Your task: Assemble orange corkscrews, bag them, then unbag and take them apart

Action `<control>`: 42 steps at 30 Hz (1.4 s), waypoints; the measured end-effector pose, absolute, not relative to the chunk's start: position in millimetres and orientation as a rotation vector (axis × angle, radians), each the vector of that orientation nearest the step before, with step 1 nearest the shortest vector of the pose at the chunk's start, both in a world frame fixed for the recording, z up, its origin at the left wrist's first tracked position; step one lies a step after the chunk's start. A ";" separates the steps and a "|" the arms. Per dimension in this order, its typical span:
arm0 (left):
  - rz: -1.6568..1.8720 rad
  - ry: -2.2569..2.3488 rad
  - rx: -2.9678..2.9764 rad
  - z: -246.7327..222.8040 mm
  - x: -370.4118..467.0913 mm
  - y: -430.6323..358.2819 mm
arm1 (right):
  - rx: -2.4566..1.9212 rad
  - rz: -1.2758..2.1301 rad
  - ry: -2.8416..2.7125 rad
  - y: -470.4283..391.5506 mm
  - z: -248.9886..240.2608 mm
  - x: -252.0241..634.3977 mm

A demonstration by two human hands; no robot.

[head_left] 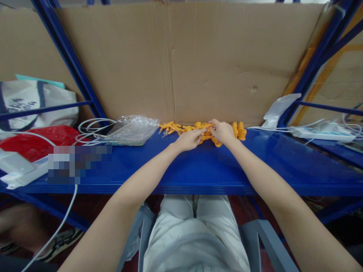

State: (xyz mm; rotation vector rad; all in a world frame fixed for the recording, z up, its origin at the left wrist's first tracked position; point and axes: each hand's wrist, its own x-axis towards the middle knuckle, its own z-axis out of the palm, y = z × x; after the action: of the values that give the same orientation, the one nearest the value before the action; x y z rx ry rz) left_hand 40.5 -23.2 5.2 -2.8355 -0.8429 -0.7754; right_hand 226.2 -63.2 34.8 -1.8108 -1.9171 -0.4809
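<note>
Small orange keychains (170, 127) with metal chains lie in a loose heap at the back of the blue shelf. Over the middle of this heap, my left hand (188, 139) has its fingers pressed together around part of an orange keychain, with a bit of chain by the fingertips. My right hand (223, 131) meets it from the other side, its thumb and fingers closed on an orange piece. Both hands' fingertips nearly touch, and they partly hide what they hold. Just right of my right hand, several orange pieces (241, 131) stand close together in a row.
A clear plastic bag (132, 130) lies left of the heap beside white cables. Further left are a red bag (51, 141) and a white power strip (27, 173). Another power strip (323, 132) lies at right. Cardboard (215, 64) walls the back between blue posts.
</note>
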 end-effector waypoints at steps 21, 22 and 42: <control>-0.911 -1.003 -2.789 6.3 42.9 -25.0 | -1.790 -0.412 -1.738 -52.7 31.9 242.0; -0.947 -1.020 -2.787 6.2 42.9 -24.1 | -1.755 -0.410 -1.748 -51.5 30.8 242.7; -1.729 -1.856 -2.239 3.4 -2.2 28.2 | -1.384 -0.335 -1.935 -36.5 22.2 254.3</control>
State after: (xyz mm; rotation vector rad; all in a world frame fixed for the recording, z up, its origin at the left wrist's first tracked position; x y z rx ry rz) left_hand -2.2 28.2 3.4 -2.2394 -1.8556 -1.7286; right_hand 254.3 -36.5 22.2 -1.3837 -1.9349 -0.3352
